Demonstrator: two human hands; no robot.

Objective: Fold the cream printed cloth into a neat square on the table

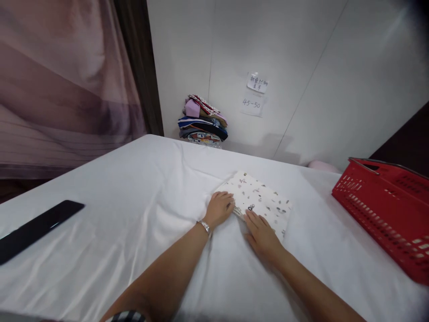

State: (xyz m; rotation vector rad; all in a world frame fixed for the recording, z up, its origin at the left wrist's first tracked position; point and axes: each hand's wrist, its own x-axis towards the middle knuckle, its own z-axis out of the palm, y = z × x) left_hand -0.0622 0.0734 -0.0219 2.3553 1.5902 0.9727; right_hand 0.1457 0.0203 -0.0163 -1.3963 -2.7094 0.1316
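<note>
A folded white cloth point(258, 192) with small scattered prints lies flat on the white-covered table. On its near left corner rests my left hand point(219, 208), palm down with the fingers laid over the edge; a bracelet circles that wrist. My right hand point(264, 235) lies on the cloth's near edge, fingers stretched out and pressing on the fabric. Between the two hands the layered folds of the cloth show at the front edge. Neither hand grips around the cloth, and parts of its near side are hidden beneath them.
A red plastic basket point(385, 210) stands at the right of the table point(110, 232). At the left lies a black flat panel point(40, 228). Behind the far edge is a stack of folded fabrics point(203, 120) against the wall, with paper notes point(253, 105) above. A pinkish curtain point(67, 80) hangs at left.
</note>
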